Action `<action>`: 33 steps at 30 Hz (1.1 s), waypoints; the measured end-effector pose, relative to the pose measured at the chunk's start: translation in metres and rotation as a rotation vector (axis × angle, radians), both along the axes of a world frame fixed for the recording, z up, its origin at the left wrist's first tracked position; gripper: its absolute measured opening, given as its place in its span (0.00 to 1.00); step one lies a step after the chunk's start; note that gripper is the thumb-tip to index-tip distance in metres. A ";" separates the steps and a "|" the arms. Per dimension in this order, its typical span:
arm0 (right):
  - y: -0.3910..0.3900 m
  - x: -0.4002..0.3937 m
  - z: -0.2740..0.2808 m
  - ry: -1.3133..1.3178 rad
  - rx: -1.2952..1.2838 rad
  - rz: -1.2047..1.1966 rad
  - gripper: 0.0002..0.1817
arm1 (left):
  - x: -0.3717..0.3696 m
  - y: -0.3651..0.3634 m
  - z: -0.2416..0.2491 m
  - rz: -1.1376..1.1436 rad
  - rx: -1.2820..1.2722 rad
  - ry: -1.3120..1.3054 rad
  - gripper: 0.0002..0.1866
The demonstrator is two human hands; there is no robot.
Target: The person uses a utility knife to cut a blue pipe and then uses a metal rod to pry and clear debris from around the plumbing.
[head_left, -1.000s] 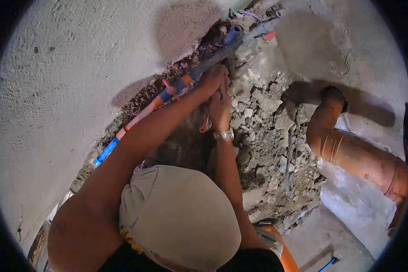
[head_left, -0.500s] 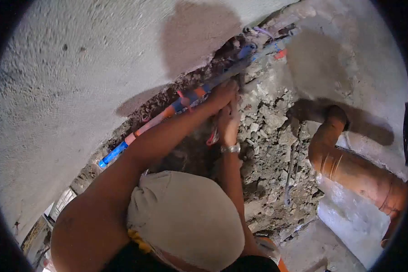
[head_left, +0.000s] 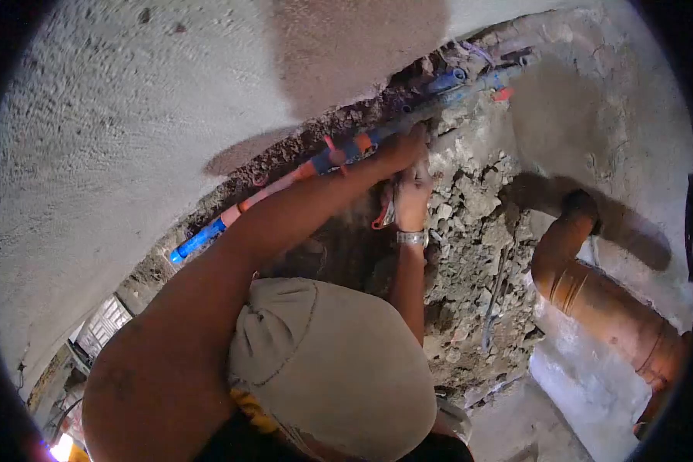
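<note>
Neither of my own hands is in view. In front of me a co-worker in a light cap (head_left: 339,362) bends over a trench along the wall, both arms stretched forward. The co-worker's left hand (head_left: 406,148) is at a blue and orange pipe (head_left: 336,157) running along the wall's base. Just below it is the co-worker's right hand (head_left: 414,196), with a metal watch at the wrist. By that hand shows a red-handled metal tool (head_left: 383,214), its working end hidden. What the co-worker's fingers grip cannot be made out.
A thick orange-brown drain pipe (head_left: 608,308) with an elbow stands at the right. Broken rubble (head_left: 470,262) fills the ground beside the trench, with a thin metal bar (head_left: 494,300) on it. A red valve handle (head_left: 503,94) and blue pipe ends (head_left: 446,81) lie farther along the wall (head_left: 115,154).
My view has shifted slightly, so the pipes and the co-worker's hands appear farther right. The co-worker's hands stay close together at the pipe. The red-handled tool shows a little more.
</note>
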State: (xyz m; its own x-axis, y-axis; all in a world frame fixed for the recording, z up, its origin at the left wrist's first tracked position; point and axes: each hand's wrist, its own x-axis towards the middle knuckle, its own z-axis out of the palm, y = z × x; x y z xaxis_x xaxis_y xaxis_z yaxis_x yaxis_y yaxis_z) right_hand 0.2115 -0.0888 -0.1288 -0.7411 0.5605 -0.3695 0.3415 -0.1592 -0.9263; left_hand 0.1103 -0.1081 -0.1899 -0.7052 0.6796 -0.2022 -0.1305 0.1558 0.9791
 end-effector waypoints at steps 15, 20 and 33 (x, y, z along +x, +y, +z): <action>-0.007 -0.006 0.000 -0.021 0.347 0.007 0.21 | -0.011 0.000 0.006 0.253 -0.095 1.154 0.07; -0.014 -0.006 0.021 -0.058 0.388 0.010 0.22 | -0.003 -0.008 0.006 -0.013 -0.092 0.757 0.10; -0.019 -0.012 0.023 0.074 0.555 0.042 0.23 | -0.004 -0.016 0.041 0.076 -0.123 0.194 0.21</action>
State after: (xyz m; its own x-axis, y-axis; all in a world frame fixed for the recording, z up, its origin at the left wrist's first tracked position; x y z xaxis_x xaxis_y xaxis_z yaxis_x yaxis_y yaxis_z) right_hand 0.1994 -0.1078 -0.1058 -0.7798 0.6254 0.0265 0.2675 0.3713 -0.8891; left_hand 0.1066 -0.1243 -0.1484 -0.7868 0.6021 -0.1357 0.0427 0.2725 0.9612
